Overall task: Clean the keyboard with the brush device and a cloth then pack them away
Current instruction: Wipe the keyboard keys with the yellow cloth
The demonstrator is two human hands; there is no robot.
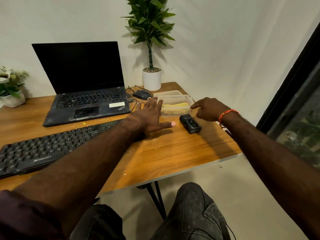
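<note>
Head view: the job looks barely begun, both hands reaching for the kit. The keyboard [39, 149], black and speckled with dust, lies on the counter [173, 153] at left. A clear tub [174, 106] holding a yellow cloth [174, 108] sits behind the small black brush device [190, 124]. The left hand [149, 116] hovers flat, fingers spread apart; the right hand [207, 110] has its fingers loosely curled at the tub's rim, gripping nothing. Next, probably: lift the device or draw out the cloth.
</note>
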